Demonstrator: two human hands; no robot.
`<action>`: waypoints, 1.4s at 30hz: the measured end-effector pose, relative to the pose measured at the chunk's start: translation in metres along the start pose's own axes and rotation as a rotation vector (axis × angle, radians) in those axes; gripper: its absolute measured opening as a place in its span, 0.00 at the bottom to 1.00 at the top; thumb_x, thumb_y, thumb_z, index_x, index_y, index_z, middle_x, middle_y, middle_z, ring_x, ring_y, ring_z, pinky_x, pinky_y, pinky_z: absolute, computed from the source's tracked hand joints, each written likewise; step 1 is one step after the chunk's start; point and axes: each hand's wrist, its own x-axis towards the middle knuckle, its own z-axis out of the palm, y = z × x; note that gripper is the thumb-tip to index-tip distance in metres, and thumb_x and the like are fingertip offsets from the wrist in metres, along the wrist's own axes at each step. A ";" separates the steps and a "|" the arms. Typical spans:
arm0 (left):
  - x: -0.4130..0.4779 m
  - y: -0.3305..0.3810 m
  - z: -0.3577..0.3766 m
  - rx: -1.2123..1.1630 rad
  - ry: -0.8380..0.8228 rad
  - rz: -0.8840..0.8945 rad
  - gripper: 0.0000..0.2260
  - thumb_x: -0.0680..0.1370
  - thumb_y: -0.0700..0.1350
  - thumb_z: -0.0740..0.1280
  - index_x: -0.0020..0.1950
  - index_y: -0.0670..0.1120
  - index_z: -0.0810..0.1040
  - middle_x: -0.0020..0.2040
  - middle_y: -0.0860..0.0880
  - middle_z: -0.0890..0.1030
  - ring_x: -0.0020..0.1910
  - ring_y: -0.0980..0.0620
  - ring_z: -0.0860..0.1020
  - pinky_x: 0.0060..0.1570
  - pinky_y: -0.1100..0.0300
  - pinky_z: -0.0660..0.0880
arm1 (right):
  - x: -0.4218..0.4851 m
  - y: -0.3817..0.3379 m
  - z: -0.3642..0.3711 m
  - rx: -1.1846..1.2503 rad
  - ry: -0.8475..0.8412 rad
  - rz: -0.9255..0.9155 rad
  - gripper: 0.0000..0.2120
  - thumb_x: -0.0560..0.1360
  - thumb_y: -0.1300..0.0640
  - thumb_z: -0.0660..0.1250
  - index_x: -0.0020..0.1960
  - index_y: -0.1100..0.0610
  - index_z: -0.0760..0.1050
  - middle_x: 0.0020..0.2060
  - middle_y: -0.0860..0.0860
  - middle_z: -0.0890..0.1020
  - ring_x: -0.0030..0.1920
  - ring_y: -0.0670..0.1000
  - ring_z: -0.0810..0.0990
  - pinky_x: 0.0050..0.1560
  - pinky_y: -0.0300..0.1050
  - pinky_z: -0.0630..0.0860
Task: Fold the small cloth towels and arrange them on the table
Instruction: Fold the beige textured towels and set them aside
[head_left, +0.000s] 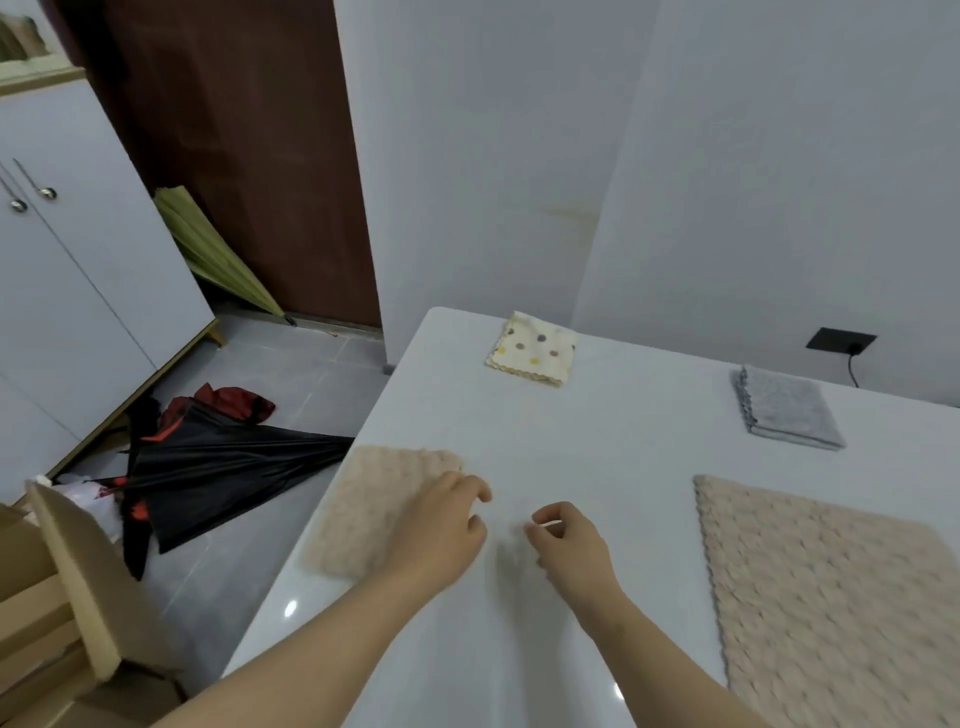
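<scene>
A folded beige towel (374, 504) lies at the left edge of the white table (597, 431). My left hand (441, 525) hovers over its right side with loosely curled fingers and holds nothing. My right hand (566, 545) is just to the right, above bare table, fingers loosely curled, holding nothing. A large unfolded beige towel (831, 597) is spread flat at the right. A folded dotted cream towel (532, 348) sits at the far side, and a folded grey towel (787, 408) at the far right.
White walls stand behind the table, with a black socket (840, 340) and cord. On the floor to the left lie a black umbrella (223, 467) and a green umbrella (208, 249). A white cabinet (78, 260) and cardboard boxes (67, 597) stand at the left.
</scene>
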 end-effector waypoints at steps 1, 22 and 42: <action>-0.001 0.014 0.007 -0.037 -0.027 0.028 0.14 0.77 0.42 0.57 0.61 0.51 0.71 0.63 0.54 0.71 0.60 0.55 0.70 0.55 0.63 0.68 | -0.002 0.005 -0.014 0.018 0.023 -0.004 0.01 0.76 0.56 0.61 0.47 0.52 0.72 0.42 0.50 0.78 0.40 0.50 0.77 0.39 0.40 0.72; -0.097 0.199 0.213 0.009 -0.011 0.219 0.18 0.70 0.56 0.58 0.58 0.54 0.75 0.59 0.61 0.72 0.60 0.61 0.66 0.58 0.72 0.61 | -0.078 0.191 -0.239 -0.383 0.056 -0.312 0.06 0.74 0.58 0.62 0.40 0.49 0.72 0.38 0.45 0.77 0.42 0.48 0.75 0.45 0.42 0.73; -0.126 0.176 0.244 0.144 0.288 0.402 0.06 0.77 0.49 0.63 0.46 0.48 0.76 0.44 0.54 0.79 0.45 0.54 0.74 0.43 0.63 0.67 | -0.104 0.248 -0.215 -0.671 0.419 -0.806 0.11 0.75 0.51 0.62 0.55 0.53 0.75 0.53 0.47 0.78 0.53 0.51 0.72 0.53 0.42 0.65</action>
